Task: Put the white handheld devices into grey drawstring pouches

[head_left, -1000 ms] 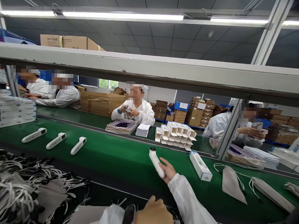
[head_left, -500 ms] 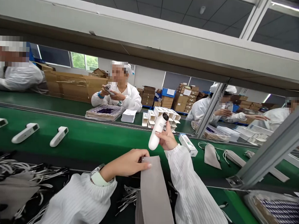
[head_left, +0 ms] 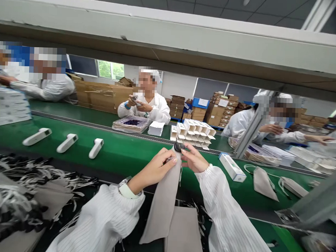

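In front of me a grey drawstring pouch [head_left: 162, 199] hangs with its mouth up, pinched near the top by my left hand [head_left: 157, 168]. A white infrared thermometer with a black head [head_left: 179, 146] sits in the pouch mouth; only its head end shows, the body hidden by cloth. My right hand [head_left: 194, 160] is closed at that head, thumb and fingers against it and the pouch's edge. Below, a stack of flat grey pouches [head_left: 185, 229] lies at the near edge.
Several white thermometers [head_left: 67, 142] lie on the green conveyor [head_left: 133, 161] to the left. A white box [head_left: 232, 167] and filled pouches [head_left: 265, 182] lie right. Heaped pouches [head_left: 52, 197] are near left. A metal post [head_left: 314, 197] and overhead shelf [head_left: 171, 38] frame the bench. Co-workers sit opposite.
The thermometer, earlier held up bare in my right hand, is now inside a pouch up to its head. My left hand has lifted that pouch off the stack. The view has shifted left.
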The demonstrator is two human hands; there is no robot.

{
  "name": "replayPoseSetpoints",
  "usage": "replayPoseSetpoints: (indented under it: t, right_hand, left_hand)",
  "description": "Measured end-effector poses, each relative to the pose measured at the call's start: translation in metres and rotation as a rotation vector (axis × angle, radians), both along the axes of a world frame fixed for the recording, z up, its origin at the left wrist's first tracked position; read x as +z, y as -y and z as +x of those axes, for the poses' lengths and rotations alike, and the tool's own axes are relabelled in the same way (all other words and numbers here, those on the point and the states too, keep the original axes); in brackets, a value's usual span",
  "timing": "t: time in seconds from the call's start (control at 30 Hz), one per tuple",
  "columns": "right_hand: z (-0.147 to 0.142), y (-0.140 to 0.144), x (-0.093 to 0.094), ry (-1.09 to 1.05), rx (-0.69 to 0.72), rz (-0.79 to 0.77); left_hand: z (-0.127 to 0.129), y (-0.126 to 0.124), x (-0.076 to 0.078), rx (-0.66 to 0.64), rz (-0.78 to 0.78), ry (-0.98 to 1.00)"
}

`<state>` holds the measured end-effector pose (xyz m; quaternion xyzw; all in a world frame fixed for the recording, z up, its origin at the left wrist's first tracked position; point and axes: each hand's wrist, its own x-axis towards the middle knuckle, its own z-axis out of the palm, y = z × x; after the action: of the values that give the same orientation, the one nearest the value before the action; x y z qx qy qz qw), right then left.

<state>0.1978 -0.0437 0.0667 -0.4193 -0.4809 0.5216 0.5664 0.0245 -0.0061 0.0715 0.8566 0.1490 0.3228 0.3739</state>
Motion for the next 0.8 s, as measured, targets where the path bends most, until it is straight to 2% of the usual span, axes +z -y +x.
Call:
replayPoseSetpoints:
  t: [0.07,0.17,0.27,0.4,0.53,0.8]
  right_hand:
    - [-0.003,0.0,-0.004,0.058,0.03,-0.046]
    - [-0.007,0.0,-0.009,0.036,0.042,-0.115]
    - [-0.012,0.001,-0.014,0.029,0.03,-0.17]
    - [-0.018,0.0,-0.023,0.0,0.017,-0.229]
    - [-0.015,-0.005,-0.03,0.035,0.049,-0.222]
    - [-0.011,-0.011,-0.033,0.029,0.097,-0.3]
  left_hand:
    - [-0.001,0.0,-0.001,0.102,0.033,0.081]
    - [-0.004,0.001,-0.001,0.146,0.06,0.137]
    - [-0.008,-0.002,-0.001,0.122,0.098,0.115]
    - [-0.015,-0.007,0.0,0.078,0.053,0.01]
    - [-0.021,-0.01,0.002,0.013,0.025,-0.068]
    - [-0.025,-0.015,0.007,-0.018,0.002,-0.022]
